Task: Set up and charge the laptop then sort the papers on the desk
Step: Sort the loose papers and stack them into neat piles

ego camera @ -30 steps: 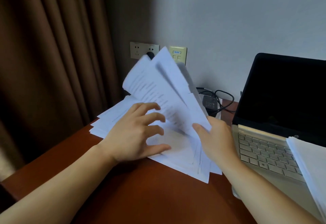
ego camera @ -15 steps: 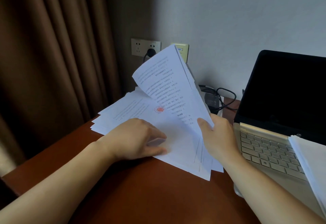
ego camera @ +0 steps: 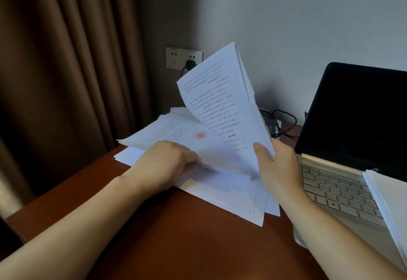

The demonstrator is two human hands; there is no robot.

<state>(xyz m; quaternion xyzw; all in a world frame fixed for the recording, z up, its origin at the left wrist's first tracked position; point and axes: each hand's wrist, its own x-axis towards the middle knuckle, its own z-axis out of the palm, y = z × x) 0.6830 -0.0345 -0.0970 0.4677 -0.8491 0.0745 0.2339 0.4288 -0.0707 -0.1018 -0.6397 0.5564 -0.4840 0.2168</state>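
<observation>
Fingertips of the left hand (ego camera: 167,163) are hidden, curled under a stamped sheet (ego camera: 176,134) it grips among loose papers (ego camera: 220,191) spread on the bench (ego camera: 176,235). The right hand (ego camera: 277,165) pinches a raised sheaf (ego camera: 222,103), thumb in front, fingers hidden behind. Beside it the open laptop (ego camera: 352,114), screen dark, carries another stack (ego camera: 392,196) cut off at the frame's edge. Behind, the sheaf partly hides the charger cable (ego camera: 284,123) and a plugged wall socket (ego camera: 184,58).

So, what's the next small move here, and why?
Probably carry the raised sheaf across to the stack on the laptop: the right hand holds it tilted up off the pile, while the left hand grips the pile's edge.
</observation>
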